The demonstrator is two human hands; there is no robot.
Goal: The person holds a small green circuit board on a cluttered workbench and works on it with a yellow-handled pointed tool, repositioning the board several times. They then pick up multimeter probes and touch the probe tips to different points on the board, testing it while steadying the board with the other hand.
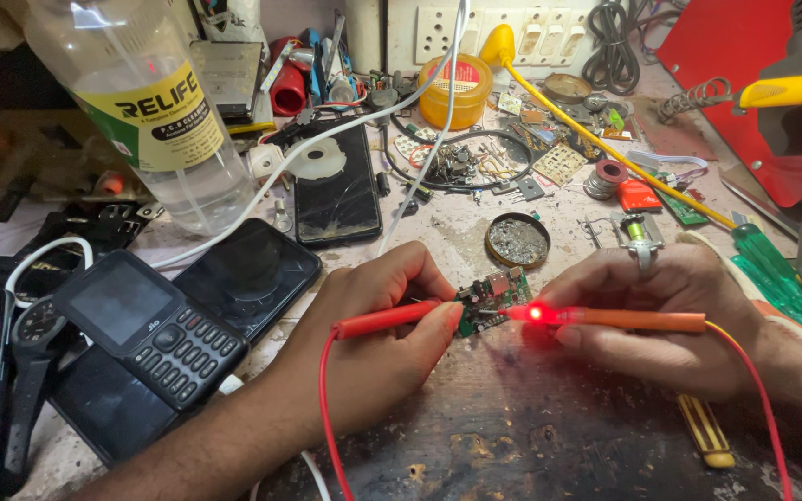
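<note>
L hand (378, 334) grips red probe (384, 320), R hand (675, 315) orange probe (624, 319), both on green board (489, 297); yellow-label bottle (155, 111) far left

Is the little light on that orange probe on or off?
On. The orange probe in the right hand glows bright red at its tip, right beside the small green circuit board.

On my desk's far left, a clear plastic bottle (146, 102) leans, wrapped in a yellow-and-white label (161, 116) with black print. Below it, a black keypad phone (152, 327) shows a dark screen (119, 301); a cracked smartphone (335, 186) lies behind, screen dark.
</note>
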